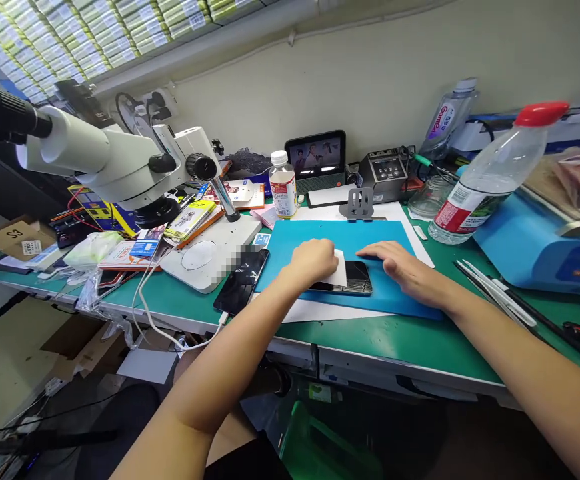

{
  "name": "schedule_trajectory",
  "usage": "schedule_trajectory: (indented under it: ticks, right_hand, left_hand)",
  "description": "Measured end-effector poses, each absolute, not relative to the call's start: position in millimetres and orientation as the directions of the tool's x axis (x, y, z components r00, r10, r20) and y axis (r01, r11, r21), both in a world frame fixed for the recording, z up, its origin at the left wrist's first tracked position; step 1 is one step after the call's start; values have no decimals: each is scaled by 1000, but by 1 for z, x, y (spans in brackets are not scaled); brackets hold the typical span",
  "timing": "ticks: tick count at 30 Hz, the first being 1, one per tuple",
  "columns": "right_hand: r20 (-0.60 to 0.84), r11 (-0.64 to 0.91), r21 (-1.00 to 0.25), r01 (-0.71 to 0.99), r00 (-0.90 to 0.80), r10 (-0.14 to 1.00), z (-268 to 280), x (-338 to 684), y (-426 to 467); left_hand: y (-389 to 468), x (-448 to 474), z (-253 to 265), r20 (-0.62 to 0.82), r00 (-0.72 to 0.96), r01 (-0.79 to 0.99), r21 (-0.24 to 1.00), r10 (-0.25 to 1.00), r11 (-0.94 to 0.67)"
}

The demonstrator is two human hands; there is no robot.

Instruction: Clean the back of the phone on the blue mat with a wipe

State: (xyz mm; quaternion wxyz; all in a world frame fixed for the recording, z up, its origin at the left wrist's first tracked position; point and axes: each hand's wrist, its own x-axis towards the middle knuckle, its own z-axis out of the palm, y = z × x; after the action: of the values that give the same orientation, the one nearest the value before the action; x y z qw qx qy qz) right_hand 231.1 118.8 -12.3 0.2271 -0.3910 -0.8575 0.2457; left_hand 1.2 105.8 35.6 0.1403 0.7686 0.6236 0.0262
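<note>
A dark smartphone (357, 279) lies face up and sideways on a blue mat (290, 233). Over its left part my left hand (315, 259) is closed, fingers curled on a white wipe (340, 270) that rests on the glass. The hand hides the phone's left end. My right hand (404, 268) is flat and low beside the phone's right end, its fingers stretched out toward the mat with nothing in them. Left of the mat lies a second phone (243, 280) with a white cable plugged into it.
A microscope (120, 163) on a white base stands at the left. Behind the mat are a small drink bottle (283, 187), a screen (316, 153) and a grey phone stand (360, 203). At the right are a red-capped bottle (490, 180), a blue machine (535, 247) and tweezers (495, 293).
</note>
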Motion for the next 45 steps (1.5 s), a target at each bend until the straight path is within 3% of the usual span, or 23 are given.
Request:
schedule_trajectory:
  ticks: [10,20,24,35,39,45]
  right_hand:
    - [178,558,-633,537,-601,779,-9,229,116]
    - [226,584,-631,511,-599,768,-9,227,115]
    - [239,595,-625,506,-601,763,-10,228,115]
    - [178,546,-676,494,-610,772,-2,227,107]
    - [180,544,-683,486,-611,771,-2,227,106]
    - [215,528,-696,488,-560,800,-8,228,111]
  left_hand:
    - [86,-48,40,-171,263,959,156,950,-237]
    - [64,56,19,-56,397,918,46,916,-395]
    - [60,57,22,-55,439,899,18,897,-438]
    - [54,-33,22,-118,184,959,-195,976,-204]
    - [58,-11,21,-118,180,962,-185,976,-200]
    - [70,58,19,-86,320,944,-56,944,-325]
